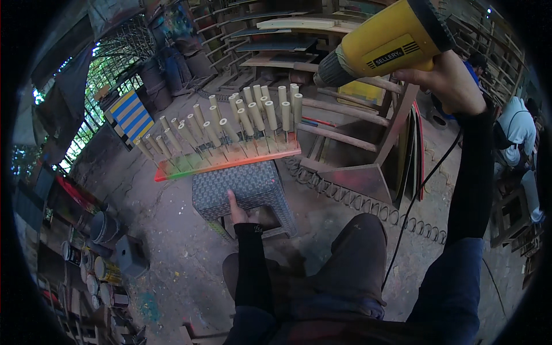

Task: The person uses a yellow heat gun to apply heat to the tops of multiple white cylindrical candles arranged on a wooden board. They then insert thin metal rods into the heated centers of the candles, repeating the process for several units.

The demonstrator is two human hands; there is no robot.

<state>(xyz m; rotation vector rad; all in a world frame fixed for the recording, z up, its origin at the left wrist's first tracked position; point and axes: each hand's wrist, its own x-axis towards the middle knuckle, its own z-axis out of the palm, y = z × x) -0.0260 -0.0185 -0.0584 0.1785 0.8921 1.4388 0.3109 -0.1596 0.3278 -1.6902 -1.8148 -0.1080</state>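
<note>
My right hand (451,80), raised at the upper right, is closed round the handle of a yellow heat gun (388,46). Its dark nozzle points left and slightly down, toward the far end of a rack. That rack is a long board (230,161) painted orange, red and green, lying across the far part of a grey patterned stool (233,184). Several cream-coloured cylinders (255,117) stand on thin rods along the board, some leaning left. At the stool's near edge, my left hand (237,211) grips it with the thumb on top; the other fingers are mostly hidden.
A black cord (420,190) runs down beside my right leg. Beyond the stool stand a wooden frame (351,132) and a coiled hose (368,201). Paint cans (106,270) and a grey stool (132,256) are at left. Another person (517,129) is at far right.
</note>
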